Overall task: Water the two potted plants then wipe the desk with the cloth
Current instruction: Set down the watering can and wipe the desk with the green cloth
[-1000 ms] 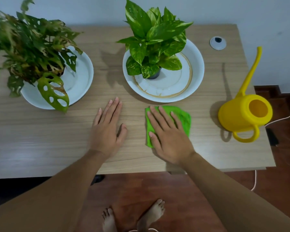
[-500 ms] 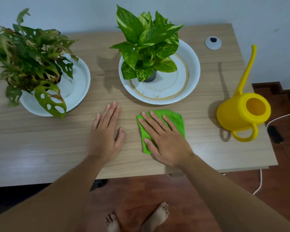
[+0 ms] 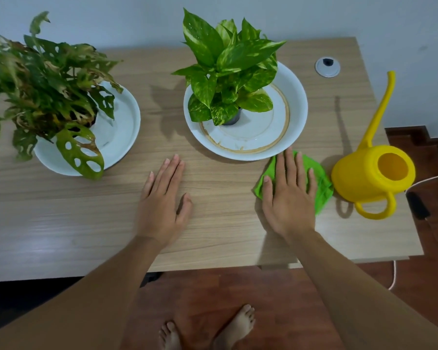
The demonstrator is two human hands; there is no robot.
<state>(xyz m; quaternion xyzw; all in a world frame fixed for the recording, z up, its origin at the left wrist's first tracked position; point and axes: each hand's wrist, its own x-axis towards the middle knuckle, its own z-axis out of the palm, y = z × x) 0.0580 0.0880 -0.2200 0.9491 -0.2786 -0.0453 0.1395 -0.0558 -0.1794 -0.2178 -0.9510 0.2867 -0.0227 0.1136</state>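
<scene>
My right hand [image 3: 290, 195] lies flat, fingers spread, pressing a green cloth [image 3: 320, 184] onto the wooden desk [image 3: 225, 231], just in front of the right plate and close to the watering can. My left hand [image 3: 163, 202] rests flat and empty on the desk at the middle. A holey-leaved plant [image 3: 43, 92] stands on a white plate [image 3: 123, 127] at the left. A bright green plant [image 3: 228, 69] in a small dark pot stands on a gold-rimmed white plate [image 3: 295, 107] at the centre. A yellow watering can [image 3: 372, 175] sits at the right.
A round grey cable grommet [image 3: 327, 67] is set in the desk's far right corner. The desk's right edge runs just past the can, with a white cable [image 3: 430, 178] and a dark plug [image 3: 418, 205] beyond it. My bare feet stand on the reddish floor below.
My right hand has slid the green cloth to the right, from the desk's middle to beside the watering can. My left hand has stayed flat in place.
</scene>
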